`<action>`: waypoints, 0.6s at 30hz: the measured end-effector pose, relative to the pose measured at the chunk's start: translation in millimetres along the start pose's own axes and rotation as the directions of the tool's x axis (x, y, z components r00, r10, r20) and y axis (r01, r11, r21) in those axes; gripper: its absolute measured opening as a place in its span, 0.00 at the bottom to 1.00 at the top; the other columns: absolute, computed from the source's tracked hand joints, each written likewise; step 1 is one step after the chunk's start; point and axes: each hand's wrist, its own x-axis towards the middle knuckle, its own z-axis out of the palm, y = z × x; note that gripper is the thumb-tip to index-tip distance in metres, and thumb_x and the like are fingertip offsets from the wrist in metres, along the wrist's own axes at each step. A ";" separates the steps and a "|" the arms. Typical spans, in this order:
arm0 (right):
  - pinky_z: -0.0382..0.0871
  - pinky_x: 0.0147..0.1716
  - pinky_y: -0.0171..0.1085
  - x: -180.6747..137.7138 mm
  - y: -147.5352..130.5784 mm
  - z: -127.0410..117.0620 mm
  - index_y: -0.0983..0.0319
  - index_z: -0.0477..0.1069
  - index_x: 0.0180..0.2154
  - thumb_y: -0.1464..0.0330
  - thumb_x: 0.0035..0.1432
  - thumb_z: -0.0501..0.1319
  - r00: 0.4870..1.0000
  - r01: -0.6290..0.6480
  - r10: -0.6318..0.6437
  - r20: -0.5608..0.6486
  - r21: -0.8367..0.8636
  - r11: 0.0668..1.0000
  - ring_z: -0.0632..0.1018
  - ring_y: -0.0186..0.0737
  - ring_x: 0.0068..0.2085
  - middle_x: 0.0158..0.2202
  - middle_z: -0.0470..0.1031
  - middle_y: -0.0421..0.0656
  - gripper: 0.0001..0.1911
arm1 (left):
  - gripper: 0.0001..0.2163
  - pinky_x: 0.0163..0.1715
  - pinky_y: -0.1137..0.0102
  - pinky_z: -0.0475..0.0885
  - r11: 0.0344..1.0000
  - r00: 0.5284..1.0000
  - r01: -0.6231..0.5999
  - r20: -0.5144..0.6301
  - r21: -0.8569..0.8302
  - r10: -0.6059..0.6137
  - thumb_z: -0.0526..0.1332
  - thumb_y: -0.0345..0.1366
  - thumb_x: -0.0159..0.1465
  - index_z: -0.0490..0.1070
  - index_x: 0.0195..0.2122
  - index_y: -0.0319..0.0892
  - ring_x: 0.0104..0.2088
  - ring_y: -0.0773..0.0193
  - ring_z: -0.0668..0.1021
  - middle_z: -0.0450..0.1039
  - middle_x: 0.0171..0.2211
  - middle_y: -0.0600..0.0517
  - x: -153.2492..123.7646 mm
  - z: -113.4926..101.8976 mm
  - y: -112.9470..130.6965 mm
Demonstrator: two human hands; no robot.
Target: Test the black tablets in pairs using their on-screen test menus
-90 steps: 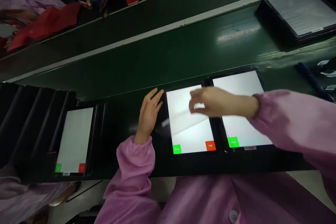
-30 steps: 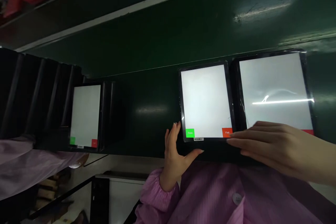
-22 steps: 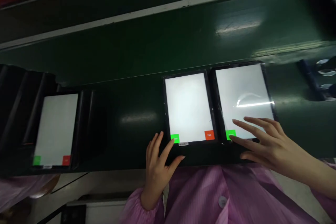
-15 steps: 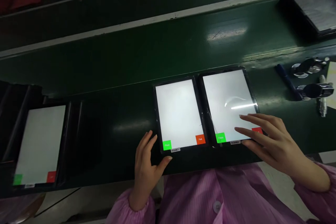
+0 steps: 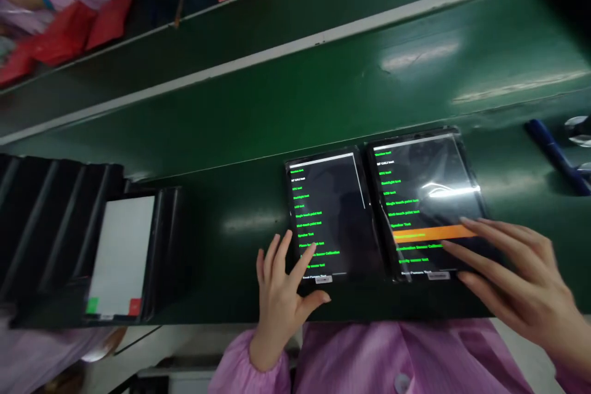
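Note:
Two tablets lie side by side on the green belt [image 5: 323, 92]. The left tablet [image 5: 332, 197] and the right tablet [image 5: 425, 178] both show black screens with green menu text. One row on the right tablet is lit orange. My left hand [image 5: 281, 295] is open, its fingertips resting on the left tablet's lower left corner. My right hand [image 5: 512, 277] is open, fingers stretched over the right tablet's lower right part, a fingertip near the orange row.
A third tablet [image 5: 122, 252] with a white screen sits in a black slotted rack [image 5: 50, 215] at the left. A blue pen [image 5: 551, 151] lies at the right. Red items [image 5: 64, 31] and another person's sleeve are across the belt, far left.
Both tablet screens switched from white with green and red buttons to black menus with green text. My hands stayed at the lower edges of the tablets.

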 end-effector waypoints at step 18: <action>0.88 0.39 0.51 -50.4 23.8 7.1 0.47 0.45 0.78 0.54 0.73 0.60 0.926 -0.377 0.378 0.013 0.128 0.917 0.85 0.61 0.50 0.60 0.79 0.54 0.40 | 0.50 0.57 0.42 0.80 0.766 0.846 0.532 0.184 -0.360 -0.501 0.79 0.54 0.52 0.58 0.73 0.54 0.67 0.33 0.73 0.59 0.74 0.38 -33.8 4.2 -13.3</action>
